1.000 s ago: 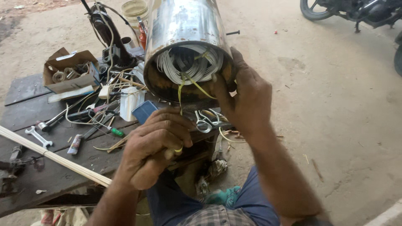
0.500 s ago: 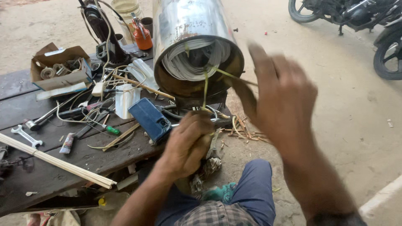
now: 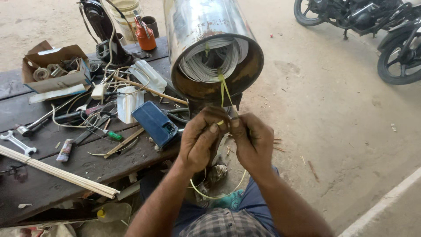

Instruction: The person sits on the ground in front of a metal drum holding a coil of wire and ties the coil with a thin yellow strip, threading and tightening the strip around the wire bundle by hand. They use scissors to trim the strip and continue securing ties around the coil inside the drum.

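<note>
Big steel motor cylinder [image 3: 206, 30] lies w/ its long axis running from the far side of the dark wooden workbench [image 3: 39, 188] down toward the person, open mouth pointing at the camera & tilted slightly down. It sits at the bench's right edge, mouth overhanging that edge. Inside the rusty rim: white wire windings [image 3: 210, 59] packed round the bore.

Yellow-green sleeve strand [image 3: 224, 90] hangs out of the windings, straight down from the mouth to the hands. Left hand [image 3: 202, 139] & right hand [image 3: 252, 142] are side by side just below the rim, both pinched on the strand's lower end, fingertips touching. A loose yellowish loop [image 3: 219, 193] droops under the hands, near the person's lap.

Round about on the bench: blue box-shaped meter [image 3: 154, 123] just left of the left hand, near the bench's right edge; white plastic bits [image 3: 127, 103] beside it; green-handled screwdriver [image 3: 109, 134] more toward the middle; spanner [image 3: 17, 142] at the left edge; bundle of pale thin sticks [image 3: 57, 172] lying diagonally along the near edge; cardboard box w/ tape rolls [image 3: 55, 68] at the far left corner; orange oil can [image 3: 145, 37] at the far edge, left of the cylinder. Tangled leads all over the middle.

Nothing sits btwn hands and cylinder mouth but the strand itself. Motorbikes [image 3: 372, 22] parked on the dirt floor, well apart, top right.
</note>
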`<state>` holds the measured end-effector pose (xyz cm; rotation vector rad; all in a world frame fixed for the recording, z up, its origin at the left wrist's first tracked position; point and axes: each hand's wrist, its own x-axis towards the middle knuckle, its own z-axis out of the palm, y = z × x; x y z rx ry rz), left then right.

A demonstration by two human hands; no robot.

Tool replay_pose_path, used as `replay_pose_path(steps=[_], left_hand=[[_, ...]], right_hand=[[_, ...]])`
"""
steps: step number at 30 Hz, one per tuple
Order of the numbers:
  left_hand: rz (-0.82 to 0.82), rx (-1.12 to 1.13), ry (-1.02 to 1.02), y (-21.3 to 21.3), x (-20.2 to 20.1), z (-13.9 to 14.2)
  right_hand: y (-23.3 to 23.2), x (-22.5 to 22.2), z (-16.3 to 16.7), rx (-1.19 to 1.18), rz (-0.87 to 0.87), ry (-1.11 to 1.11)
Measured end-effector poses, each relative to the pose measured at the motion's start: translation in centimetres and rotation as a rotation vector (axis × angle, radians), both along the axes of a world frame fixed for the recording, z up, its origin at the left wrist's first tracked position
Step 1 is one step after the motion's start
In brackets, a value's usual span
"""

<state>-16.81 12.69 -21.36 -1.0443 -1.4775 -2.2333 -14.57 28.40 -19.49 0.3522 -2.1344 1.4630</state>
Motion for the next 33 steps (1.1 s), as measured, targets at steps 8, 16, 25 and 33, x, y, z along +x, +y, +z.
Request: replay_pose_path(steps=[8, 16, 25, 33], left_hand=[[0.342, -0.206, 0.217, 1.7, 1.4, 0.0], [-0.078, 0.276, -0.261, 2.8, 0.7, -1.4], [0.071, 0.070, -0.116, 1.1, 2.3, -0.3], [0.079, 0.181, -0.098, 0.6, 2.3, -1.1]], right_hand=[[0.8, -3.8, -0.2, 0.246, -0.199, 0.428], [1.1, -2.7, 5.9, -0.157, 0.555, 0.199], [-1.6, -1.6, 10.1, 1.246, -0.211, 0.544], [-2.6, -1.8, 11.7, 1.640, -0.400, 0.602]])
